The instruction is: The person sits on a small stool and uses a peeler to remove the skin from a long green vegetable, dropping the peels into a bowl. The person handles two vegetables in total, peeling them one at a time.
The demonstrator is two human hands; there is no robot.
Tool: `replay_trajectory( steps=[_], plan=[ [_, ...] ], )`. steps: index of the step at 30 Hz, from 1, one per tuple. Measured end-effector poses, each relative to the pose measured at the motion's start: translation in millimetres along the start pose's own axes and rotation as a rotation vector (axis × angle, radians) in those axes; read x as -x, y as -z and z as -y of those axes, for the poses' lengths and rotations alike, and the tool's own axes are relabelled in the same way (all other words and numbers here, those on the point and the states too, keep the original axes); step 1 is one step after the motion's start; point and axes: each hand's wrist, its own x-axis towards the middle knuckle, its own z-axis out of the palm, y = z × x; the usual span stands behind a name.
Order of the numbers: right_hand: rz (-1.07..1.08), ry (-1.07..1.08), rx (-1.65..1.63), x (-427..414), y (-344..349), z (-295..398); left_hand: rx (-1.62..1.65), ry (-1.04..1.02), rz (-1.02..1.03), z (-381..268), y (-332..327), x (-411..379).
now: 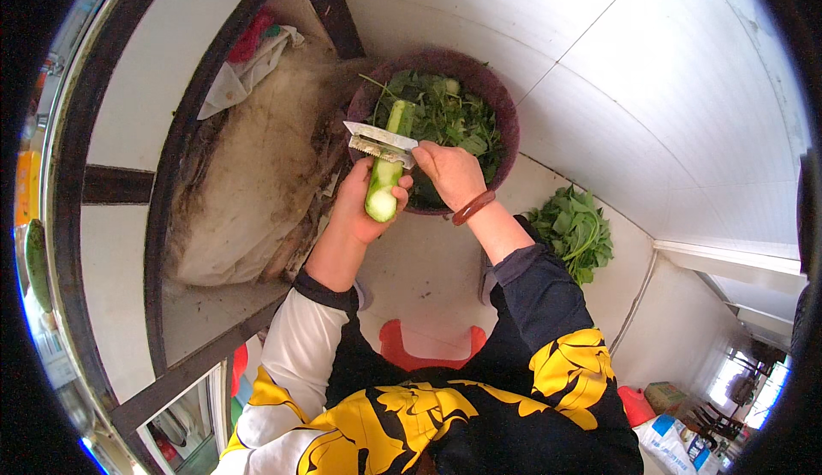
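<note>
My left hand (353, 202) grips a long green gourd or cucumber (383, 186) from below, its pale cut end turned toward me. Patches of its skin are peeled to light green. In my right hand (453, 173) is a metal peeler knife (380, 141) with a serrated edge, lying crosswise over the vegetable's middle. Whether the blade bites into the skin cannot be seen. Beneath both hands stands a dark purple tub (512, 128), with leafy greens (443, 115) inside. A pale round piece (453, 86) lies among the leaves.
A bunch of leafy greens (573, 231) rests on the floor by the tiled wall (578, 89). Left of the tub, a large dusty plastic-covered bundle (250, 199) fills an open cabinet bay. A red stool edge (401, 353) shows between my legs. Bags (671, 443) lie at lower right.
</note>
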Motion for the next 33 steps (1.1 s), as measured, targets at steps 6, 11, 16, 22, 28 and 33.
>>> replay_trajectory(
  steps=[6,11,16,22,28,33],
  plan=[
    [-0.157,0.022,0.054,-7,2,-13,-0.203,-0.041,-0.003,4,0,7],
    [-0.248,-0.153,0.151,-11,14,-25,-0.217,-0.050,-0.022,8,-5,13],
    [-0.222,-0.381,0.058,-15,29,-32,-0.201,-0.071,-0.008,8,1,11],
    [-0.068,-0.054,0.026,-2,4,-5,-0.240,-0.108,-0.091,8,4,0],
    [-0.152,-0.130,0.127,-8,12,-14,-0.275,-0.080,-0.027,8,-1,17],
    [-0.120,-0.443,0.167,-14,30,-35,-0.247,-0.113,-0.102,3,1,20]
  ],
)
